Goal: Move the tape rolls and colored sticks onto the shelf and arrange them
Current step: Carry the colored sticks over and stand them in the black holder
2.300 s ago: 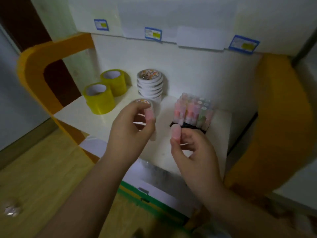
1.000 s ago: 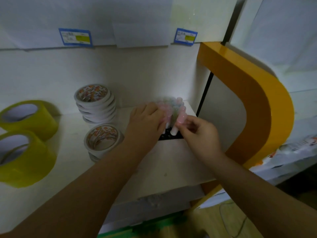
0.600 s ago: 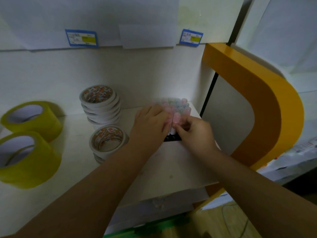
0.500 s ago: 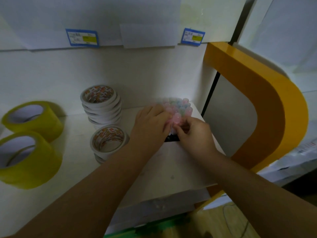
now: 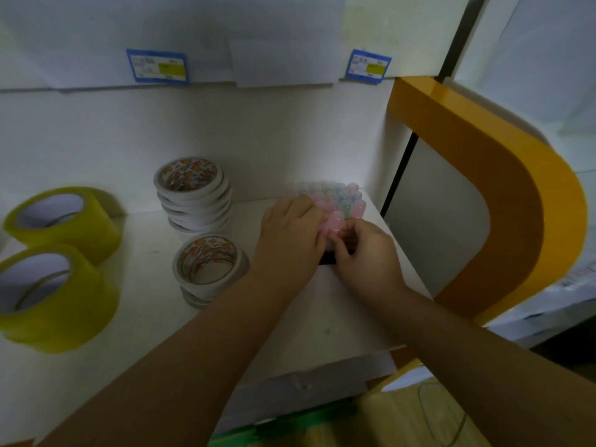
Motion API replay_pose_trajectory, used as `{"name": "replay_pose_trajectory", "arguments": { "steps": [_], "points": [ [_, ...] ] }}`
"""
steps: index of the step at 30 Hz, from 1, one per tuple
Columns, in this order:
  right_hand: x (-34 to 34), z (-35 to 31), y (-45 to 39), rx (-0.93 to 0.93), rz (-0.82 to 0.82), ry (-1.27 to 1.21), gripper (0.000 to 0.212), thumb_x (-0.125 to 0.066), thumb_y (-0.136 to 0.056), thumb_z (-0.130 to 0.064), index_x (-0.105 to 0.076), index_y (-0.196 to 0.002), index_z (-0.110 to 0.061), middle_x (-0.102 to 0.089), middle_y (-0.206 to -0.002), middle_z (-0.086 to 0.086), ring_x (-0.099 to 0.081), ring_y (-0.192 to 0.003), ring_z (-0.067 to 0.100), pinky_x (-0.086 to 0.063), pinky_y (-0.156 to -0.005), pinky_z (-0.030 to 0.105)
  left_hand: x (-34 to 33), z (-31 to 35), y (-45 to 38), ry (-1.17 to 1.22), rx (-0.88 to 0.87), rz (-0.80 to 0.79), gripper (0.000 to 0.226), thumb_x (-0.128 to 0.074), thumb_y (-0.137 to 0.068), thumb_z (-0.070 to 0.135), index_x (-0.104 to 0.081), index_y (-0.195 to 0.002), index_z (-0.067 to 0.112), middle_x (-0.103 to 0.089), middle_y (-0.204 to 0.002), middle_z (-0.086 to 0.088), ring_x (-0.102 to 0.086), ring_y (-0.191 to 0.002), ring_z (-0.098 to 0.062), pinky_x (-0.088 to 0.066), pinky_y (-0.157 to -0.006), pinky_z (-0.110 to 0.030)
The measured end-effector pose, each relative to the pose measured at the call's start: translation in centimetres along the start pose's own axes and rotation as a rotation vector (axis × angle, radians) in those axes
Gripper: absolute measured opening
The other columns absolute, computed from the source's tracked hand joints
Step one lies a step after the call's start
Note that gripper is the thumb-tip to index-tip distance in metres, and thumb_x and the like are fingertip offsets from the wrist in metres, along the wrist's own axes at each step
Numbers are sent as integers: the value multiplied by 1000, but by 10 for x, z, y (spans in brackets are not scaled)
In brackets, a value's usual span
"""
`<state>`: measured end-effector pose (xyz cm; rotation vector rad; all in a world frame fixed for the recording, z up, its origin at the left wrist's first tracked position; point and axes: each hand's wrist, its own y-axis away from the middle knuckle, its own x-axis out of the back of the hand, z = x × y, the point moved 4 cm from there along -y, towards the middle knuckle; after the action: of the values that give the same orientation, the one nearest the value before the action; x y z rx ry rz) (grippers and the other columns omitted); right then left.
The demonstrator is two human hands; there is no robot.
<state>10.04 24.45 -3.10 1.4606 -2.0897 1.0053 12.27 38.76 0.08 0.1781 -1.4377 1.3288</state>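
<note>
Right fingers: curled, pinching the pink stick low on its body.
Left fingers: laid together against the 9 o'clock side of the colored sticks, curled over the caps; no single stick visibly gripped.
Right hand: at 5 o'clock of the cluster, nearer the pink stick.
Left hand: at 8 o'clock of the cluster, bracing it.
Pink stick: upright, long axis vertical, cap up, at the cluster's near edge; just above the black holder, directly ahead of the pinch.
Likely next: seating straight down into the holder.
Tape rolls: white stack at 9 o'clock, short stack nearer; yellow rolls far out at 9.
Shelf: carrying everything.
</note>
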Motion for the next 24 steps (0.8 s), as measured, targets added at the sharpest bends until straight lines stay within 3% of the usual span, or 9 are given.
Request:
{"name": "replay_pose_trajectory", "arguments": {
  "steps": [3, 6, 12, 16, 20, 24],
  "points": [
    [1, -2, -3, -13, -35, 23, 8, -62, -95, -25, -63, -87, -22, -66, -82, -6, -59, -75, 9, -42, -65, 16, 4, 2, -2, -4, 39, -63, 25, -61, -75, 25, -66, -98, 16, -60, -102, -3, -54, -93, -28, -45, -80, -41],
    [3, -3, -4, -54, -63, -4, 11, -62, -94, -23, -66, -84, -24, -68, -80, -6, -62, -75, 10, -46, -69, 24, 10, 6, -1, 32, 94, -129, 33, -58, -73, 26, -70, -102, 14, -63, -103, -4, -57, -95, -30, -49, -82, -44],
    [22, -2, 12, -90, -24, -137, 13, -65, -93, -25, -66, -80, -22, -68, -80, -6, -63, -77, 8, -53, -76, 30, 30, 17, 0, 192, 230, -111, 56, -63, -73, 36, -66, -125, 15, -66, -123, -7, -63, -108, -29, -50, -97, -40],
    [55, -12, 37, -43, 47, -193, 16, -71, -91, -23, -60, -96, -33, -64, -95, -9, -60, -84, 0, -47, -72, 17, 49, 33, 17, 223, 247, -47, 54, -64, -75, 30, -66, -126, 10, -66, -123, -8, -62, -110, -23, -45, -100, -30],
    [97, -19, 67, 0, -18, -208, 21, -71, -90, -26, -59, -107, -33, -59, -106, -13, -57, -95, 1, -49, -80, 17, 64, 56, 31, 214, 227, -69, 55, -76, -76, 8, -63, -129, 11, -62, -128, -7, -57, -116, -22, -38, -100, -25],
    [149, -12, 100, 58, -111, -180, 26, -72, -89, -26, -61, -112, -33, -58, -107, -13, -56, -96, -2, -49, -82, 14, 82, 99, 33, 126, 133, -98, 57, -78, -77, 13, -60, -131, 16, -59, -131, -3, -53, -120, -25, -42, -105, -38]
  ]
}}
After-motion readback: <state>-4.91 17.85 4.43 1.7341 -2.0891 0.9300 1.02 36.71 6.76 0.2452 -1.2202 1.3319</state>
